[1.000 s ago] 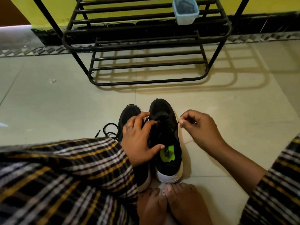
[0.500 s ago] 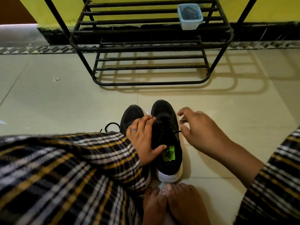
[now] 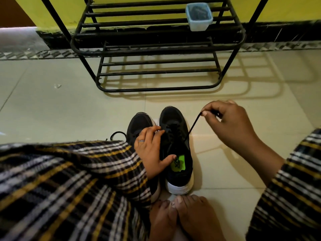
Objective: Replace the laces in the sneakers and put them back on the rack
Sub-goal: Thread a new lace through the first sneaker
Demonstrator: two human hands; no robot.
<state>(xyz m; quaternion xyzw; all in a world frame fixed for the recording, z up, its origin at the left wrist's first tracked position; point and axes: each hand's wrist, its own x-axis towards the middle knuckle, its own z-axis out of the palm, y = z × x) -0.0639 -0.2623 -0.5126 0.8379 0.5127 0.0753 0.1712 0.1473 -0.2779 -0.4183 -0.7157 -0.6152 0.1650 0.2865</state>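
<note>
Two black sneakers with white soles stand side by side on the floor, toes toward the rack. My left hand (image 3: 152, 150) grips the right sneaker (image 3: 175, 119) across its tongue, thumb inside near the green insole. My right hand (image 3: 229, 124) pinches the end of a black lace (image 3: 192, 126) and holds it taut, up and to the right of the shoe's eyelets. The left sneaker (image 3: 139, 123) is partly hidden by my left hand and plaid sleeve. A loose black lace (image 3: 116, 134) loops on the floor beside it.
A black metal shoe rack (image 3: 156, 49) stands against the yellow wall ahead, with a small light-blue container (image 3: 198, 16) on an upper shelf. My bare feet (image 3: 182, 218) touch the sneakers' heels. Pale floor tiles spread to both sides.
My right hand went down to the eyelets of the right sneaker, then rose up and to the right, drawing a length of black lace out taut. My left hand stayed on the shoe.
</note>
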